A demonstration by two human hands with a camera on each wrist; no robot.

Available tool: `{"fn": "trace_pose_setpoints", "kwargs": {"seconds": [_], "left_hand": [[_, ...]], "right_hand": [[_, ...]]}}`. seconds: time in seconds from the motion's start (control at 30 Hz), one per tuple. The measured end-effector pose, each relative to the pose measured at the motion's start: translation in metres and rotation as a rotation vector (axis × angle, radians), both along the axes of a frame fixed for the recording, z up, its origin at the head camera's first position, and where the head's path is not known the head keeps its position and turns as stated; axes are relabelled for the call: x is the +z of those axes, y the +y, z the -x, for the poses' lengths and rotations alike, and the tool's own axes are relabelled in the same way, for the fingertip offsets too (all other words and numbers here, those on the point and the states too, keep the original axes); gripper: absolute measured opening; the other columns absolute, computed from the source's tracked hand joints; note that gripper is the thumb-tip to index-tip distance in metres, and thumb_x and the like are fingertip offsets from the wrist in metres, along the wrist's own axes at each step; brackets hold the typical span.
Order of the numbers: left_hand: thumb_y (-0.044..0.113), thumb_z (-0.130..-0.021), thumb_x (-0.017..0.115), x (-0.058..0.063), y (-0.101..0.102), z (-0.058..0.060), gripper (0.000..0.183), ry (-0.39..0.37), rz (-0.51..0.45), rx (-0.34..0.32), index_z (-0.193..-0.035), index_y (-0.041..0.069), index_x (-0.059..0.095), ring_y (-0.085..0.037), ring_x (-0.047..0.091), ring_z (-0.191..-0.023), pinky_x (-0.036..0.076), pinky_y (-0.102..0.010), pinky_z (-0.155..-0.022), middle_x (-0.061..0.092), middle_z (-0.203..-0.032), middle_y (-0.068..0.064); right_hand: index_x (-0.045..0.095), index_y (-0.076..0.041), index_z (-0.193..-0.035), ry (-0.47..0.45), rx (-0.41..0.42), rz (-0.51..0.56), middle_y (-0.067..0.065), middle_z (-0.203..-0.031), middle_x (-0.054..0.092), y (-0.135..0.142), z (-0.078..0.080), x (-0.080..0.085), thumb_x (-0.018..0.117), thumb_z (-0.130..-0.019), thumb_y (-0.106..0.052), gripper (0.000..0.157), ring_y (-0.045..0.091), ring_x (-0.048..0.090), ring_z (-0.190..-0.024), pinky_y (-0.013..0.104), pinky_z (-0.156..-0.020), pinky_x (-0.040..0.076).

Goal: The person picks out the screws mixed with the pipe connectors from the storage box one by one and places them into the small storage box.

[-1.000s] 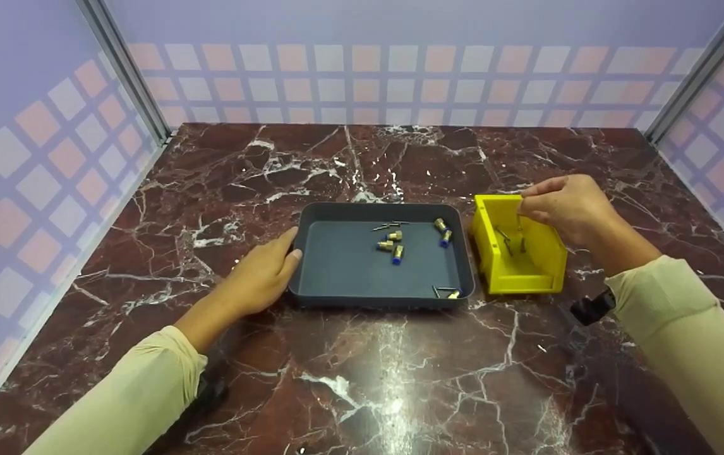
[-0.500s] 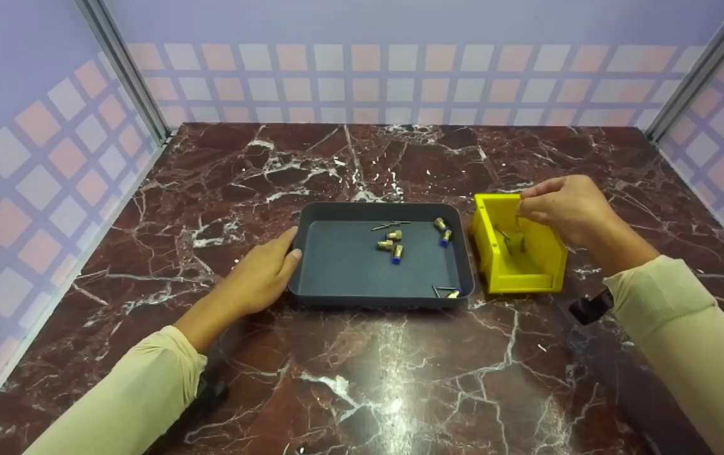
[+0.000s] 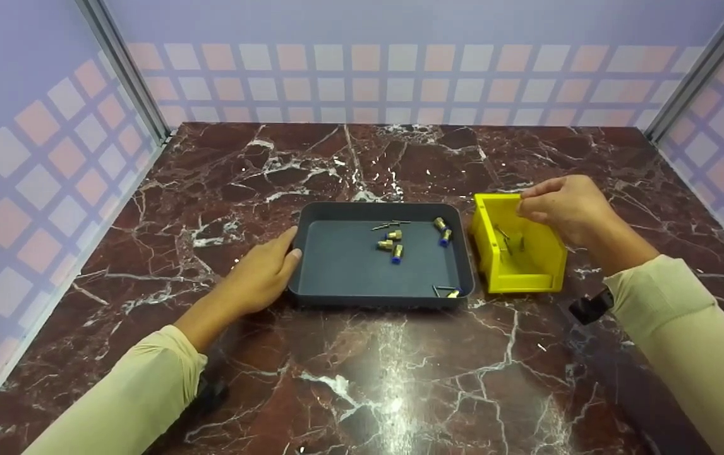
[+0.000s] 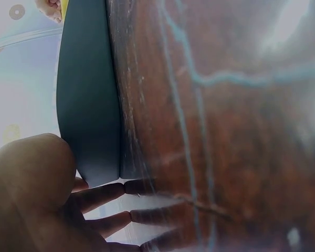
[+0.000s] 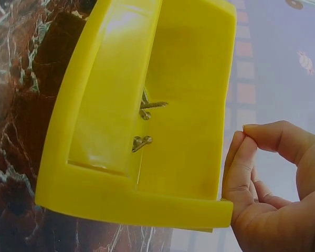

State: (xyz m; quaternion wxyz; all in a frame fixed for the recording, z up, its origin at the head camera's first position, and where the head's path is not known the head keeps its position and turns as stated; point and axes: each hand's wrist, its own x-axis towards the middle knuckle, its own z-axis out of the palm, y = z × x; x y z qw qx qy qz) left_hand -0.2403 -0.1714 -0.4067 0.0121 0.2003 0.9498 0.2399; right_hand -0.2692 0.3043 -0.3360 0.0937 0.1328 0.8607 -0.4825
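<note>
My left hand (image 3: 261, 273) rests against the left wall of a dark grey tray (image 3: 349, 302), fingers fairly straight along its outside and thumb at the rim. The left wrist view shows those fingers beside the tray's end (image 4: 92, 105). My right hand (image 3: 567, 205) is over the back right part of a yellow bin (image 3: 526, 284). Its thumb and fingertips meet, with nothing visible between them in the right wrist view. Several screws (image 5: 155, 105) lie on the bin's floor. In the tray are several brass fittings (image 3: 398, 254) with blue collars and a few thin screws (image 3: 390, 225).
The bin stands close to the tray's right wall on a dark red marbled table (image 3: 374, 360). More screws and a fitting (image 3: 454, 294) lie in the tray's front right corner. Tiled panels (image 3: 393, 82) enclose the back and sides.
A screw seen hanging below my right fingertips is no longer there, and the fingertips stay together. My left hand, the tray and the bin have not visibly moved.
</note>
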Motion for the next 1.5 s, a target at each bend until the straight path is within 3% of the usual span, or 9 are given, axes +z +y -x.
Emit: {"fn": "trace_pose_setpoints", "kwargs": {"seconds": [0.23,0.47,0.63,0.9,1.1,1.37,1.5], "left_hand": [[0.029,-0.111,0.038,0.001,-0.001,0.000,0.057,-0.016,0.004,0.000,-0.160,0.000,0.028,-0.045,0.042,-0.144,0.032,-0.058,-0.122,0.043,-0.157,-0.026],[0.029,-0.111,0.036,0.002,-0.001,0.000,0.058,-0.033,0.013,0.005,-0.160,0.000,0.027,-0.046,0.041,-0.145,0.031,-0.059,-0.122,0.041,-0.158,-0.026],[0.028,-0.111,0.037,0.000,-0.002,0.001,0.057,-0.019,0.005,0.001,-0.160,-0.001,0.028,-0.046,0.041,-0.144,0.031,-0.059,-0.122,0.042,-0.157,-0.026],[0.030,-0.111,0.037,0.000,-0.002,0.001,0.057,-0.013,0.008,0.005,-0.160,0.000,0.029,-0.046,0.042,-0.144,0.032,-0.059,-0.122,0.042,-0.157,-0.026],[0.029,-0.111,0.037,0.000,-0.002,0.000,0.057,-0.009,0.008,0.006,-0.159,-0.001,0.029,-0.047,0.042,-0.144,0.032,-0.059,-0.122,0.042,-0.157,-0.026],[0.029,-0.112,0.037,0.000,-0.001,-0.001,0.057,-0.025,-0.003,-0.003,-0.160,0.000,0.027,-0.046,0.040,-0.145,0.031,-0.059,-0.122,0.041,-0.158,-0.026],[0.028,-0.112,0.037,0.000,-0.001,0.000,0.057,-0.011,-0.002,-0.005,-0.159,-0.001,0.028,-0.046,0.042,-0.144,0.032,-0.059,-0.121,0.042,-0.157,-0.026]], "right_hand": [[0.062,-0.001,-0.130,-0.005,0.006,0.014,0.011,-0.128,0.058,-0.003,0.001,0.000,0.083,-0.086,-0.024,0.054,0.008,0.069,-0.092,0.027,-0.089,0.060],[0.063,-0.001,-0.128,0.029,0.038,0.005,0.010,-0.125,0.060,-0.010,0.001,0.003,0.084,-0.086,-0.025,0.053,0.006,0.068,-0.091,0.022,-0.084,0.060],[0.060,0.004,-0.128,0.038,0.039,0.122,0.010,-0.123,0.059,-0.020,0.000,0.006,0.080,-0.090,-0.018,0.049,0.005,0.072,-0.090,0.022,-0.088,0.060],[0.065,0.007,-0.119,0.071,0.052,0.280,0.001,-0.100,0.073,-0.043,0.001,0.012,0.075,-0.092,-0.008,0.033,0.012,0.075,-0.091,0.026,-0.089,0.061],[0.067,0.006,-0.120,0.078,0.072,0.259,0.009,-0.111,0.070,-0.060,0.004,0.015,0.073,-0.093,-0.008,0.031,0.012,0.074,-0.092,0.024,-0.090,0.060],[0.066,0.008,-0.119,0.082,0.084,0.281,0.007,-0.100,0.076,-0.084,0.009,0.013,0.072,-0.094,-0.009,0.031,0.016,0.076,-0.093,0.027,-0.088,0.061],[0.068,0.007,-0.119,0.064,0.082,0.274,0.015,-0.115,0.072,-0.095,0.013,0.010,0.072,-0.095,-0.011,0.031,0.017,0.076,-0.093,0.029,-0.089,0.061]]}}
